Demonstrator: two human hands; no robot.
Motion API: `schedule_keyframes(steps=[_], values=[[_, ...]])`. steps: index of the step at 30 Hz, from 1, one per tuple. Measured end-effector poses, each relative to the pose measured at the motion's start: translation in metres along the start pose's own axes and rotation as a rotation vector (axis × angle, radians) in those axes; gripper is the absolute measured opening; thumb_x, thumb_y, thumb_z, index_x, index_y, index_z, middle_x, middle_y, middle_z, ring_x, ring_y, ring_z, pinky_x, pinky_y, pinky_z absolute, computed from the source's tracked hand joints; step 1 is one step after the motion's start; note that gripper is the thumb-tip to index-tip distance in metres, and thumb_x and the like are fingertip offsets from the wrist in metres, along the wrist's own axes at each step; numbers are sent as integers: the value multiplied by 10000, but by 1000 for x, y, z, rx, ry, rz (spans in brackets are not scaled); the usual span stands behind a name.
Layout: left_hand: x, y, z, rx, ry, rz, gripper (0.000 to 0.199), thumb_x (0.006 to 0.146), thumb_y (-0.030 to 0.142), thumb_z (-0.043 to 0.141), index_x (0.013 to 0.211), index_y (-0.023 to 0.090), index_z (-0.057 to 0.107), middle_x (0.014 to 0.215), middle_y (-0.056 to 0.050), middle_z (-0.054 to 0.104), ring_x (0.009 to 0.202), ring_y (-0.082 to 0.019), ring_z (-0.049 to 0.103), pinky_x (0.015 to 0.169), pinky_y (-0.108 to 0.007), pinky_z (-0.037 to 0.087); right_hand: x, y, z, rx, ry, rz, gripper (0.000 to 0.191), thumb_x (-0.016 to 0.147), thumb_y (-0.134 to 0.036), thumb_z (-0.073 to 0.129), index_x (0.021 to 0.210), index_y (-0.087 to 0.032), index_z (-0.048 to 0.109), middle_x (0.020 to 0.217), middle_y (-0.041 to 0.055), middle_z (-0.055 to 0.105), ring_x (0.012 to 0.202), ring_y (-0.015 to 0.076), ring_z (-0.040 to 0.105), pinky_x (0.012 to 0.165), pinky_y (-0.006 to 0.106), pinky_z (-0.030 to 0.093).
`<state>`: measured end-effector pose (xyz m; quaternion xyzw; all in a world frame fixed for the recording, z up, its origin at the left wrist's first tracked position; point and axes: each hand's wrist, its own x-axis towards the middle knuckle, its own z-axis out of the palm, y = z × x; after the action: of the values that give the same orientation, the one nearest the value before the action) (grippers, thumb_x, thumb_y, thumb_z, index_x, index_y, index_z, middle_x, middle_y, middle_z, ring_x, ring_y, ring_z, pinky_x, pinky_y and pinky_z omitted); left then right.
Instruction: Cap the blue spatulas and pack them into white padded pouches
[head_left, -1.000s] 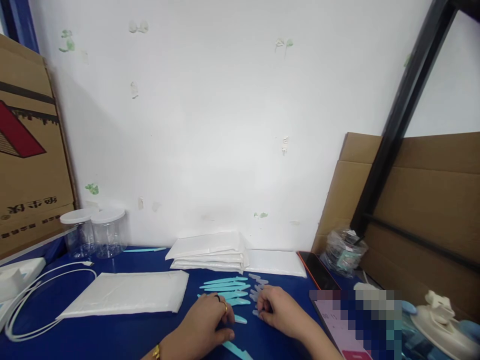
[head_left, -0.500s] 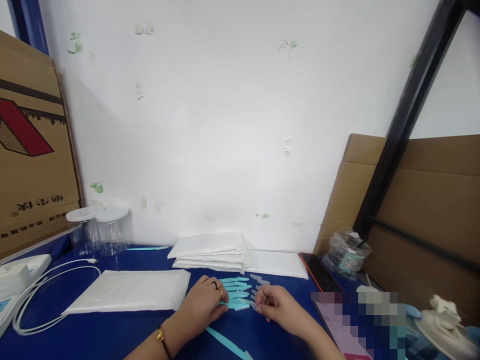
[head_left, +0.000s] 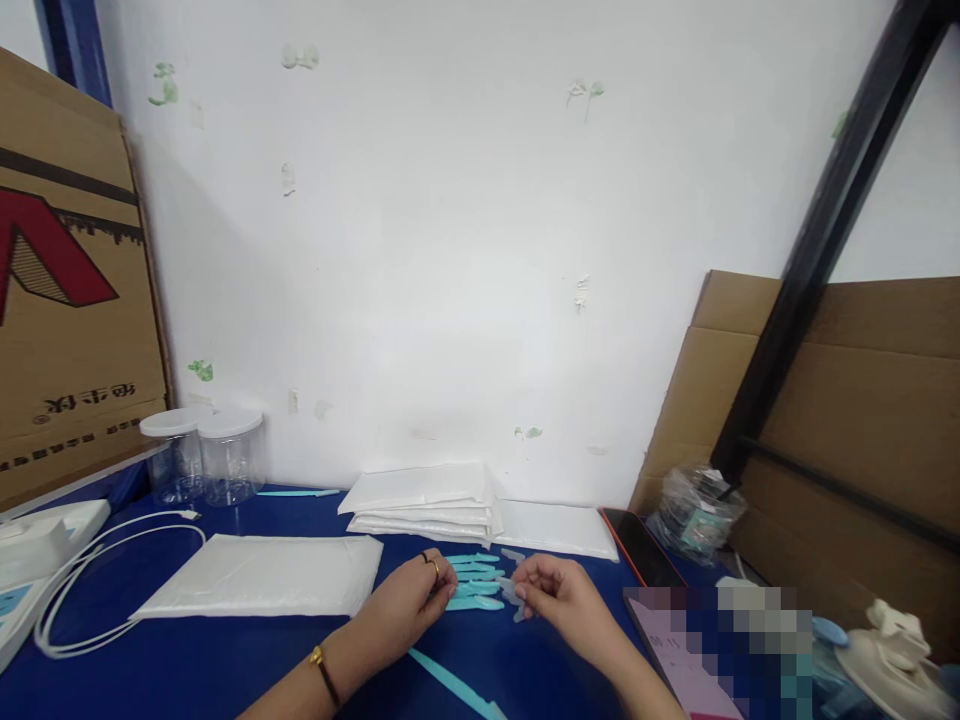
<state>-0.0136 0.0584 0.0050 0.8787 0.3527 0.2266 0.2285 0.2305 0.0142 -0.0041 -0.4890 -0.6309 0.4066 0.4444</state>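
Observation:
Several slim turquoise tools (head_left: 477, 590) lie side by side on the blue table, between my hands. My left hand (head_left: 421, 598) is closed at their left ends, its fingertips pressed together; what they hold is hidden. Small translucent caps (head_left: 513, 554) lie just right of the tools. Over these caps my right hand (head_left: 553, 592) is pinched, and what is between its fingertips is too small to make out. One more turquoise tool (head_left: 456, 684) lies apart, nearer the front edge.
A white padded packet (head_left: 262, 577) lies left, with stacked white packets (head_left: 420, 500) at the back. Clear jars (head_left: 231, 465) and a white cable (head_left: 52, 610) are further left. Phones (head_left: 641, 550), a bagged container (head_left: 697, 515) and cardboard (head_left: 847, 420) stand right.
The view has shifted slightly. My right hand has moved a little up over the caps, and my left hand has slid slightly up along the tools' left ends.

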Motion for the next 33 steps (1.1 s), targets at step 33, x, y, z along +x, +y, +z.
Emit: schedule_keyframes(steps=[33], values=[[2,-11,11,350,-63,-134,158,785,264,550,935,241,596,982,-19,595,918,-200,534,767,-297,352,-2,9,-25,-683,-67,-28,175,630,-69,638,756,-181,683,785,6,610,657,124,547,573,191,368]])
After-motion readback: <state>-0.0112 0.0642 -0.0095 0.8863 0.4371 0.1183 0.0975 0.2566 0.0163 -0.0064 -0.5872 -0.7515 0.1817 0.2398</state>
